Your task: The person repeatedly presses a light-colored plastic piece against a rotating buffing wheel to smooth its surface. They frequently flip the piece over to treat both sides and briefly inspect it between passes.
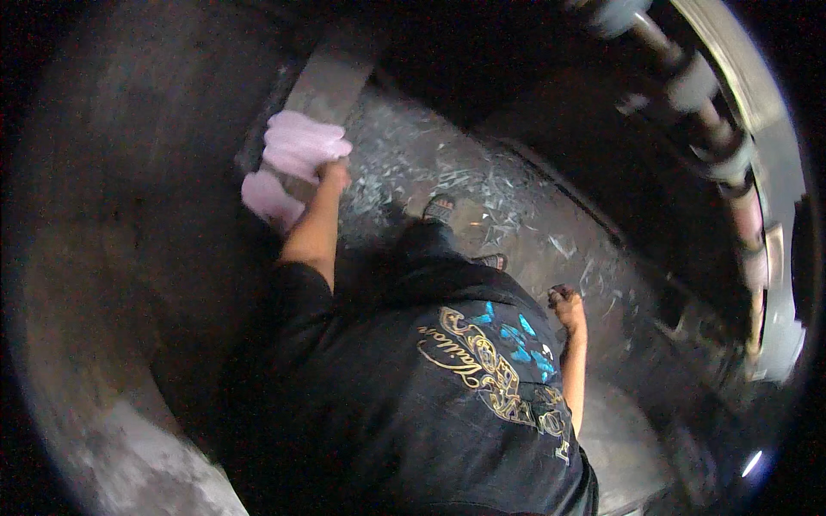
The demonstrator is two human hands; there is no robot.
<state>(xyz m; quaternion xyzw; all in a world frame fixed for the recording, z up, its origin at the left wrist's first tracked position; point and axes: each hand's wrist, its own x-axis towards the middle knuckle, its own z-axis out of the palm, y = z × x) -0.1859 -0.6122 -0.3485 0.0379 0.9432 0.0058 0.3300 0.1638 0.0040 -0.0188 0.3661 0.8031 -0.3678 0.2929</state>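
Observation:
My left hand (337,173) is closed on the edge of a pink, lobed flat piece (301,142), rounded at its ends like a shoe insole or a stack of them. Just below it, by my left forearm, a second pink rounded piece (271,198) shows; I cannot tell whether the two are joined. Low by my right side, my right hand (568,310) has its fingers curled. Something small and dark shows at those fingertips, too blurred to name.
Thin pale scraps (456,176) litter the dark floor around my shoes (439,208). A grey flat strip (331,86) lies beyond the pink pieces. Along the right runs a bar with thick roller-like rings (693,82). A pale, stained surface (155,464) fills the lower left.

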